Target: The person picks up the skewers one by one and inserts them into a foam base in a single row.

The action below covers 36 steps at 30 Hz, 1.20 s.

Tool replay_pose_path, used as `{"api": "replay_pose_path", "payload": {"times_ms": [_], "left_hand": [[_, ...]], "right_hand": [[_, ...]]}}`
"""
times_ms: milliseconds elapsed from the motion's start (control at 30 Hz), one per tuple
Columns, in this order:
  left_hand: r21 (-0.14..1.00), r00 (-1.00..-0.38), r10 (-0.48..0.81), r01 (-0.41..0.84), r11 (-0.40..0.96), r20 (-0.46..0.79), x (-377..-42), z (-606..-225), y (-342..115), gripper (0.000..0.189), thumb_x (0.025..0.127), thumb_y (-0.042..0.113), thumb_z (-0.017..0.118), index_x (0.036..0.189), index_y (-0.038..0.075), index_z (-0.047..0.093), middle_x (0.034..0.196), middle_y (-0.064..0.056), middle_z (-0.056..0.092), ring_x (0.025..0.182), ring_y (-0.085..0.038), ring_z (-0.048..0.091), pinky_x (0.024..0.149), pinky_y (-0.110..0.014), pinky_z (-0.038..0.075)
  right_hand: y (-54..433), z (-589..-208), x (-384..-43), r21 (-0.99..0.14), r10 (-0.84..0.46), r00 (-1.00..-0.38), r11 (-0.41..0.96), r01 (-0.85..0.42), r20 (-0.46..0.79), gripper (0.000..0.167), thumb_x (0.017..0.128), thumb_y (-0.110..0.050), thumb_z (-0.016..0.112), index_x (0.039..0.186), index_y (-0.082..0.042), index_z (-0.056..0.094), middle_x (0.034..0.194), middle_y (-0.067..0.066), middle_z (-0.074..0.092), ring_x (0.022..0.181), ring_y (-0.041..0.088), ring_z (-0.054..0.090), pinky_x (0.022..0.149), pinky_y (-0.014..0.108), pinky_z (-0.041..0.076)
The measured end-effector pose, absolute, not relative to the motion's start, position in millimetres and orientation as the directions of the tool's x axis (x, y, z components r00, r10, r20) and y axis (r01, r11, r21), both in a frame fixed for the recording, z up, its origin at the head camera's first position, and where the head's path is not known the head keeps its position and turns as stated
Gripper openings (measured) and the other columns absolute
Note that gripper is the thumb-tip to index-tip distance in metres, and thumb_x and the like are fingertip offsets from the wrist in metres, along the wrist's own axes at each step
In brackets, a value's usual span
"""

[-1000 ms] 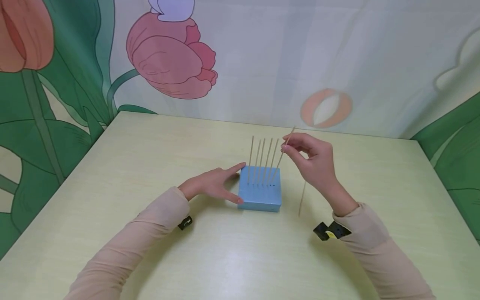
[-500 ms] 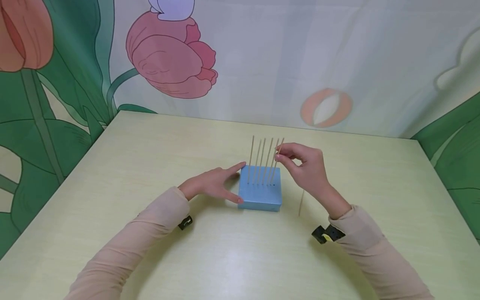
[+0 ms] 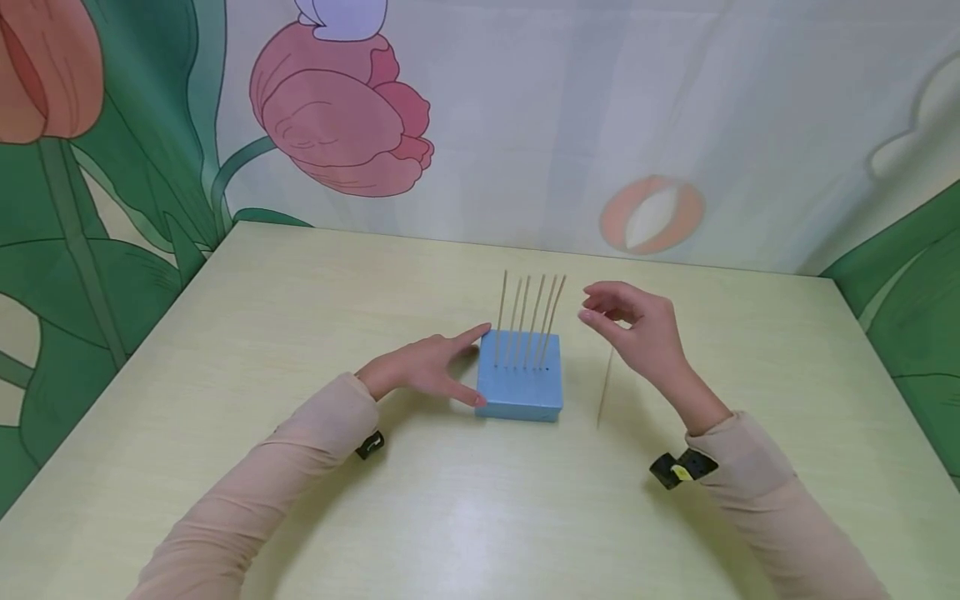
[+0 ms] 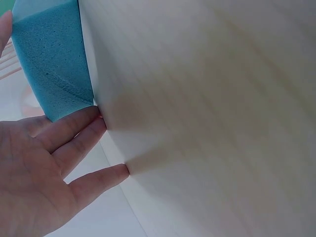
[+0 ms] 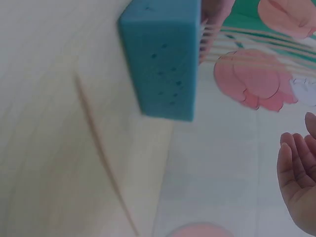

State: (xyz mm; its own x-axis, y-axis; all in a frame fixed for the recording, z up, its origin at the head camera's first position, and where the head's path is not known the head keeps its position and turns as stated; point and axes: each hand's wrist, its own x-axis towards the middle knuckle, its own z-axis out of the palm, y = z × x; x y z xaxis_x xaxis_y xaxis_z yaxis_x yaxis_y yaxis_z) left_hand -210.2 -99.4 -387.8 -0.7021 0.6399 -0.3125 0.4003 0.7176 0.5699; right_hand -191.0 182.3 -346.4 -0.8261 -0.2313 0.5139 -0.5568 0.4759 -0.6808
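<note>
A light blue foam block (image 3: 519,387) lies on the table, with several thin wooden sticks (image 3: 534,321) standing in a row of holes across its top. The rightmost sticks lean slightly right. My left hand (image 3: 423,367) holds the block's left side, thumb at the front corner and index finger at the back one; in the left wrist view its other fingertips (image 4: 124,169) rest at the tabletop. My right hand (image 3: 633,329) hovers right of the sticks, fingers loosely bent and nothing between them. Beneath it a loose stick (image 3: 604,390) lies on the table, its far end hidden by the hand.
The pale wooden table (image 3: 450,517) runs back to a curtain (image 3: 525,125) printed with flowers and leaves. Small holes (image 5: 168,74) dot the block's side in the right wrist view. A black wrist camera (image 3: 682,468) hangs under the right sleeve.
My right hand set a stick into a hole towards the right end of the row, let it go, and drew back to the right. The left hand stays on the block.
</note>
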Motion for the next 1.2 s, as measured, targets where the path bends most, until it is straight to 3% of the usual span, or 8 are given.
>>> {"api": "replay_pose_path", "payload": {"times_ms": [133,233,367,500,800,1000,1200], "left_hand": [[0.568,-0.703,0.64,0.403,0.717,-0.31,-212,-389,-101,0.106,0.071,0.055,0.069,0.148,0.02,0.004,0.146,-0.008,0.027,0.129,-0.026,0.031,0.102,-0.041,0.028],[0.571,-0.703,0.64,0.401,0.716,-0.309,-212,-389,-101,0.106,0.072,0.055,0.069,0.148,0.021,0.003,0.147,-0.008,0.027,0.13,-0.025,0.03,0.103,-0.041,0.027],[0.575,-0.705,0.637,0.395,0.717,-0.31,-213,-390,-101,0.106,0.071,0.056,0.069,0.148,0.023,0.003,0.147,-0.007,0.027,0.131,-0.025,0.029,0.103,-0.041,0.026],[0.573,-0.708,0.634,0.392,0.719,-0.312,-213,-390,-102,0.107,0.071,0.056,0.069,0.148,0.023,0.003,0.147,-0.007,0.026,0.132,-0.025,0.027,0.104,-0.042,0.025],[0.575,-0.707,0.633,0.388,0.72,-0.316,-211,-387,-102,0.106,0.071,0.055,0.069,0.148,0.022,0.003,0.147,-0.008,0.026,0.131,-0.026,0.028,0.104,-0.042,0.025],[0.587,-0.702,0.64,0.388,0.711,-0.311,-211,-387,-102,0.106,0.072,0.053,0.069,0.148,0.02,0.003,0.147,-0.01,0.026,0.132,-0.027,0.027,0.104,-0.043,0.025],[0.592,-0.701,0.639,0.38,0.711,-0.317,-211,-389,-101,0.107,0.071,0.055,0.07,0.148,0.022,0.003,0.148,-0.008,0.024,0.132,-0.027,0.026,0.104,-0.043,0.024]], "right_hand": [[197,-357,-196,-0.708,-0.2,-0.896,0.556,-0.436,0.396,0.027,0.08,-0.008,0.069,0.106,0.0,0.063,0.088,0.012,0.065,0.074,0.0,0.057,0.067,0.014,0.046],[207,-364,-200,-0.707,-0.188,-0.929,0.606,-0.365,0.319,0.035,0.081,-0.013,0.07,0.113,-0.002,0.06,0.093,0.011,0.064,0.08,0.008,0.059,0.068,0.015,0.045],[216,-373,-205,-0.71,-0.193,-0.956,0.64,-0.293,0.22,0.049,0.079,-0.016,0.072,0.123,-0.004,0.053,0.101,0.011,0.061,0.087,0.021,0.059,0.072,0.026,0.046],[225,-381,-210,-0.688,-0.233,-0.964,0.679,-0.257,0.131,0.062,0.078,-0.02,0.073,0.131,-0.002,0.045,0.108,0.017,0.055,0.093,0.03,0.055,0.076,0.039,0.045],[241,-395,-222,-0.603,-0.301,-0.953,0.765,-0.226,-0.023,0.088,0.074,-0.029,0.076,0.138,0.006,0.028,0.119,0.03,0.038,0.105,0.043,0.041,0.085,0.051,0.036],[251,-406,-238,-0.544,-0.288,-0.952,0.817,-0.189,-0.102,0.095,0.074,-0.036,0.075,0.141,0.003,0.02,0.124,0.032,0.028,0.114,0.044,0.026,0.088,0.056,0.031],[257,-412,-248,-0.462,-0.269,-0.949,0.871,-0.167,-0.165,0.099,0.072,-0.04,0.074,0.141,0.005,0.02,0.125,0.035,0.025,0.112,0.046,0.024,0.087,0.055,0.03]]}}
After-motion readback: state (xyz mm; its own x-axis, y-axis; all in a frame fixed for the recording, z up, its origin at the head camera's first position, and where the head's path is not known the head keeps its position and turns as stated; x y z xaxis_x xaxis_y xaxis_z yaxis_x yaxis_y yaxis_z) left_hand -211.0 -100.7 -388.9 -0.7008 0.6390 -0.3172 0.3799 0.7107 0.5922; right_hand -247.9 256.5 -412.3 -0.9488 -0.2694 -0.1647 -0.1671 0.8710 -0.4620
